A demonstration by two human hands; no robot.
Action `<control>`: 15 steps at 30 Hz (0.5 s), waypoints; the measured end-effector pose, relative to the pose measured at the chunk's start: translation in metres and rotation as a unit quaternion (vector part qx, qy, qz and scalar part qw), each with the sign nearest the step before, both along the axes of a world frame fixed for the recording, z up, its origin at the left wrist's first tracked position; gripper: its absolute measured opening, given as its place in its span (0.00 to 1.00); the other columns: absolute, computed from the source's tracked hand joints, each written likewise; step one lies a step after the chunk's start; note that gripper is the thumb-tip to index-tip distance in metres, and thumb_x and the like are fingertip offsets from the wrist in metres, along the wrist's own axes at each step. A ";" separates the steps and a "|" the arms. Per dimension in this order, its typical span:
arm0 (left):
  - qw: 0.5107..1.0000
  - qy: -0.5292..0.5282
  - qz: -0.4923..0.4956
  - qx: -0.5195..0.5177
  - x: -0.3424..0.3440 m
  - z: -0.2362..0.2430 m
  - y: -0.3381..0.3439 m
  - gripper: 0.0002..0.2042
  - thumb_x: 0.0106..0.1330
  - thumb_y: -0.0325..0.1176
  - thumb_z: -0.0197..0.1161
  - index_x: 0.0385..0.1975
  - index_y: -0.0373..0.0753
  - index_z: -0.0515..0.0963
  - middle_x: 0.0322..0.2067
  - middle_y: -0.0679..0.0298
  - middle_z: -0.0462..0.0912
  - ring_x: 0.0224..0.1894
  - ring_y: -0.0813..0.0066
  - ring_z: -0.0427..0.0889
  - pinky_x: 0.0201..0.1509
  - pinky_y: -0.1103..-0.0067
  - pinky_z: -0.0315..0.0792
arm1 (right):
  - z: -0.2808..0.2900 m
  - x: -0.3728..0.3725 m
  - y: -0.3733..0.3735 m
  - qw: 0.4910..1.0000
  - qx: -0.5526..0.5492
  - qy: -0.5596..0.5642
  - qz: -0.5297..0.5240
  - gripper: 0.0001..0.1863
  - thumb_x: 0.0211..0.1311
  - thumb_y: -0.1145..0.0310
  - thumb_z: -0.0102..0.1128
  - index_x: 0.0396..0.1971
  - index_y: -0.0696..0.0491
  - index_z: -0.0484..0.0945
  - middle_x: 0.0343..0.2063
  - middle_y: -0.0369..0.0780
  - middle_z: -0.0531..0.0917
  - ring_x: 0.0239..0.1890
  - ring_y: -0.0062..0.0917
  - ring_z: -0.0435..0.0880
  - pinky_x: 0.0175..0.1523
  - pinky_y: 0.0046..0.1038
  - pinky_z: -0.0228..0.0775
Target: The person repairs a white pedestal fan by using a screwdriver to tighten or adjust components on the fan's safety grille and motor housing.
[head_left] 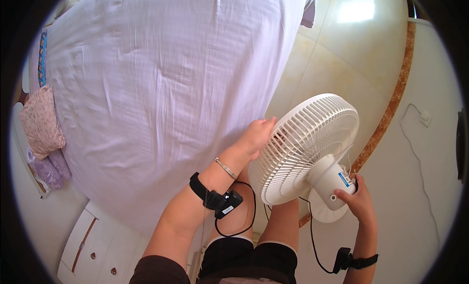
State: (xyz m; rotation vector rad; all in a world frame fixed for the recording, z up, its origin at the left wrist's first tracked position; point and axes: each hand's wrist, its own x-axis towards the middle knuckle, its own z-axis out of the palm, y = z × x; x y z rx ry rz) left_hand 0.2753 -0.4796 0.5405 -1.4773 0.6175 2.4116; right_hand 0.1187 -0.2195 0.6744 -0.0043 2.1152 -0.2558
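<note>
A white electric fan (305,147) stands in front of me, its round wire cage facing the bed and its motor housing toward the right. My left hand (258,139) grips the cage at its left rim; some fingers lie behind the grille. Around the rear of the motor housing (325,181) my right hand (359,198) is closed, with the thumb near a small round knob (333,197). Below the housing shows part of the round white base (326,210); the stand between is mostly hidden.
A bed with a pale lilac sheet (161,79) fills the left, with a patterned pillow (43,120) at its far left. White drawers (105,242) stand at lower left. Along the right wall, a grey cord (415,154) hangs from a socket (425,119). Black cables run from devices strapped to my forearms.
</note>
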 end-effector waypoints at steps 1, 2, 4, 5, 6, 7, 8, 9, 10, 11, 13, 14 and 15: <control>1.000 -0.005 -0.003 0.004 0.001 -0.002 -0.002 0.18 0.77 0.40 0.46 0.41 0.31 0.78 0.33 0.61 0.82 0.33 0.77 0.80 0.39 0.78 0.75 | -0.001 0.002 -0.002 1.000 0.006 0.004 0.006 0.50 0.39 0.56 0.79 0.60 0.66 0.63 0.48 0.51 0.79 0.49 0.34 0.80 0.54 0.31 0.73; 1.000 0.025 -0.004 0.004 0.003 -0.005 -0.004 0.17 0.77 0.38 0.46 0.41 0.31 0.77 0.33 0.62 0.82 0.33 0.76 0.80 0.40 0.78 0.75 | -0.001 0.004 -0.004 1.000 0.016 0.004 0.003 0.50 0.39 0.56 0.78 0.60 0.66 0.64 0.48 0.51 0.79 0.49 0.35 0.81 0.54 0.31 0.73; 0.998 0.057 -0.004 0.002 0.005 -0.011 -0.008 0.15 0.76 0.37 0.46 0.42 0.32 0.77 0.32 0.62 0.81 0.33 0.76 0.79 0.40 0.78 0.75 | -0.004 0.007 0.002 1.000 0.024 0.005 0.001 0.50 0.39 0.56 0.78 0.60 0.66 0.64 0.48 0.52 0.79 0.49 0.35 0.81 0.53 0.32 0.73; 0.998 0.060 -0.017 0.002 0.001 -0.012 -0.011 0.15 0.76 0.35 0.46 0.42 0.32 0.77 0.32 0.62 0.81 0.34 0.76 0.80 0.41 0.79 0.76 | -0.009 0.008 0.013 1.000 0.015 0.006 -0.005 0.50 0.39 0.55 0.78 0.60 0.66 0.64 0.48 0.52 0.79 0.48 0.35 0.81 0.53 0.32 0.73; 0.998 0.060 -0.026 0.001 0.000 -0.013 -0.012 0.14 0.75 0.35 0.46 0.42 0.33 0.77 0.32 0.62 0.81 0.34 0.76 0.80 0.41 0.79 0.76 | -0.013 0.009 0.021 1.000 0.010 0.005 -0.010 0.50 0.38 0.55 0.78 0.60 0.66 0.64 0.48 0.52 0.79 0.48 0.36 0.81 0.53 0.32 0.74; 0.998 0.060 -0.034 0.000 -0.002 -0.014 -0.012 0.14 0.75 0.34 0.45 0.42 0.33 0.77 0.32 0.63 0.81 0.34 0.76 0.80 0.41 0.79 0.76 | -0.017 0.009 0.027 1.000 0.004 0.003 -0.015 0.51 0.38 0.55 0.78 0.60 0.66 0.64 0.48 0.52 0.79 0.48 0.36 0.81 0.53 0.32 0.74; 0.997 0.070 -0.029 -0.001 0.000 -0.015 -0.013 0.15 0.75 0.34 0.45 0.42 0.32 0.77 0.33 0.62 0.81 0.35 0.77 0.80 0.42 0.79 0.76 | -0.015 0.009 0.025 1.000 0.014 0.010 -0.009 0.51 0.38 0.54 0.78 0.61 0.66 0.64 0.48 0.53 0.79 0.48 0.36 0.82 0.53 0.32 0.74; 0.997 0.074 -0.026 -0.002 0.001 -0.015 -0.013 0.15 0.75 0.34 0.45 0.42 0.32 0.78 0.33 0.62 0.82 0.35 0.77 0.80 0.42 0.79 0.76 | -0.012 0.010 0.022 1.000 0.019 0.013 -0.005 0.52 0.37 0.54 0.78 0.61 0.66 0.63 0.48 0.53 0.80 0.48 0.36 0.82 0.53 0.32 0.74; 0.997 0.078 -0.023 -0.002 0.003 -0.015 -0.014 0.15 0.76 0.34 0.44 0.43 0.31 0.78 0.34 0.62 0.82 0.36 0.77 0.80 0.43 0.79 0.76 | -0.009 0.010 0.019 1.000 0.024 0.015 -0.002 0.52 0.37 0.54 0.78 0.61 0.66 0.63 0.48 0.53 0.80 0.48 0.36 0.82 0.53 0.32 0.74; 0.996 0.079 -0.031 0.018 0.005 -0.017 -0.015 0.16 0.76 0.35 0.44 0.43 0.30 0.78 0.35 0.61 0.82 0.36 0.78 0.80 0.43 0.79 0.76 | -0.007 0.011 0.014 0.999 0.034 0.012 -0.001 0.52 0.37 0.54 0.78 0.62 0.66 0.63 0.48 0.53 0.80 0.47 0.36 0.82 0.53 0.32 0.74; 0.995 0.079 -0.037 0.038 0.009 -0.020 -0.016 0.16 0.76 0.35 0.44 0.44 0.29 0.77 0.36 0.61 0.82 0.37 0.78 0.80 0.43 0.79 0.76 | -0.004 0.013 0.007 0.999 0.044 0.008 0.001 0.53 0.37 0.54 0.78 0.62 0.65 0.63 0.47 0.53 0.80 0.47 0.36 0.82 0.53 0.32 0.74; 0.996 0.081 -0.034 0.032 0.011 -0.019 -0.016 0.17 0.76 0.35 0.45 0.45 0.29 0.77 0.37 0.61 0.82 0.37 0.78 0.80 0.44 0.79 0.76 | -0.002 0.015 0.004 0.999 0.047 0.010 0.014 0.52 0.37 0.54 0.78 0.62 0.66 0.63 0.47 0.53 0.80 0.47 0.36 0.83 0.52 0.32 0.74; 0.996 0.081 -0.031 0.024 0.015 -0.016 -0.015 0.16 0.76 0.34 0.44 0.47 0.28 0.76 0.39 0.60 0.82 0.39 0.79 0.80 0.45 0.80 0.76 | -0.002 0.016 0.003 0.999 0.047 0.010 0.020 0.52 0.37 0.54 0.78 0.61 0.66 0.63 0.47 0.53 0.80 0.47 0.36 0.83 0.52 0.32 0.74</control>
